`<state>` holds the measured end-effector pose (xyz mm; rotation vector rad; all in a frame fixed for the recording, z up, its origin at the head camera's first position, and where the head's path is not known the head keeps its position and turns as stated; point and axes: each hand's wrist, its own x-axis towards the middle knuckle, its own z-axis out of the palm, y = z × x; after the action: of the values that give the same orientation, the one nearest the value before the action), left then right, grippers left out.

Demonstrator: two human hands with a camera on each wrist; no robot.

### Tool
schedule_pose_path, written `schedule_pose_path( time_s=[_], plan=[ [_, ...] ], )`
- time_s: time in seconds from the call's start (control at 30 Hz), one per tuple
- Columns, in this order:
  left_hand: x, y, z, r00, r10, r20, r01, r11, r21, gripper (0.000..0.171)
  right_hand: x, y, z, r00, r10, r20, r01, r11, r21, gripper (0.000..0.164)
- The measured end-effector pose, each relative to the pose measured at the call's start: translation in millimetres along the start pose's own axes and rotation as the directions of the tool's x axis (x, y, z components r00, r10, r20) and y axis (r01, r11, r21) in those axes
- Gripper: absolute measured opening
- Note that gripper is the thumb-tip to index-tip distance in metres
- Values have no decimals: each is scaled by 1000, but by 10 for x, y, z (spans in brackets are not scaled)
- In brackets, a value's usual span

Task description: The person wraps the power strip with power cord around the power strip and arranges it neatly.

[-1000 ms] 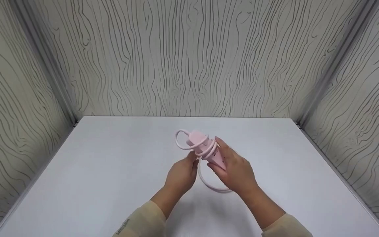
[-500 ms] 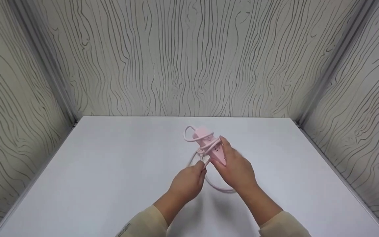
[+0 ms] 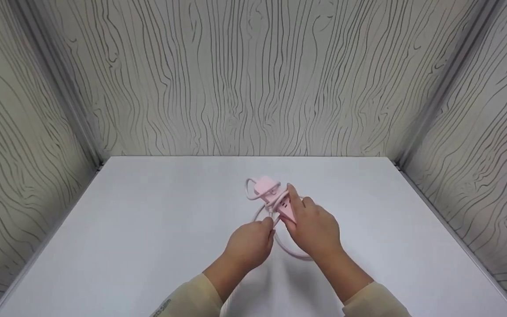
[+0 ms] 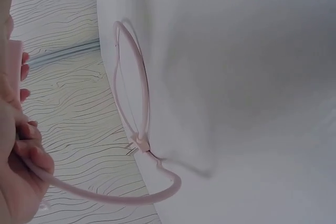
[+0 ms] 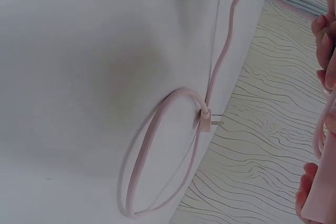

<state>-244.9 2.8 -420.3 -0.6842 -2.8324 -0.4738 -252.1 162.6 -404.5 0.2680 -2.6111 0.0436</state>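
Note:
A pink power strip (image 3: 286, 212) is held tilted above the white table, with several turns of its pink cord (image 4: 110, 199) wound around its middle. My right hand (image 3: 317, 226) grips the strip's near end, thumb on one side and fingers on the other. Just left of it, my left hand (image 3: 251, 244) pinches the cord close to the strip. In the left wrist view the cord runs out of the curled left fingers (image 4: 42, 160) down to the table. There the loose cord lies in a loop beside its pink plug (image 5: 206, 121), whose metal prongs show.
The white table (image 3: 148, 229) carries the looped cord under the hands. Behind it stands a wall (image 3: 244, 79) with a wood-grain pattern, and patterned side walls meet it at grey corner posts (image 3: 55, 83).
My left hand has shifted right and slightly down, drawing the cord below the strip. The right hand keeps its grip, while the strip has tilted and moved slightly.

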Motion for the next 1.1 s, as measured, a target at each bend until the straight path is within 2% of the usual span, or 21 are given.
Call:
schedule_pose_path(
  time_s=[0.13,0.23,0.37,0.5,0.57,0.67,0.77,0.87,0.93,1.0,1.1],
  plan=[
    [-15,-2,-26,1000,9,-7,-10,1000,-12,14,-34,4,16,999,-43,-19,42,996,-79,69],
    [-30,-5,-39,1000,10,-21,-11,1000,-20,13,-26,4,4,998,-56,-23,54,994,-92,68],
    [-56,-3,-64,999,14,-51,-15,999,-35,14,33,92,-19,1000,-12,-14,10,993,-121,70],
    [-78,4,-88,999,28,-39,-30,999,-36,16,80,228,-25,999,41,-22,-44,988,-149,74],
    [-83,-1,-95,999,24,-32,-24,1000,-19,17,84,263,-21,999,34,-27,-37,988,-149,73],
    [-79,-16,-98,998,27,-57,-25,999,35,19,74,276,3,1000,10,-20,-13,987,-158,73],
    [-71,-34,-105,991,78,-105,-65,991,120,18,57,267,26,1000,4,3,-3,981,-192,73],
    [-55,-48,-126,975,173,-143,-137,963,233,16,40,249,49,999,-11,33,18,975,-223,74],
    [-39,-54,-144,958,246,-148,-192,933,304,15,26,235,63,998,-32,52,44,971,-236,74],
    [-22,-56,-167,935,324,-141,-254,894,370,12,7,217,81,995,-55,78,73,967,-243,74],
    [1,-66,-199,892,438,-107,-350,822,449,7,-23,188,109,988,-79,131,110,962,-251,74]
  ],
)
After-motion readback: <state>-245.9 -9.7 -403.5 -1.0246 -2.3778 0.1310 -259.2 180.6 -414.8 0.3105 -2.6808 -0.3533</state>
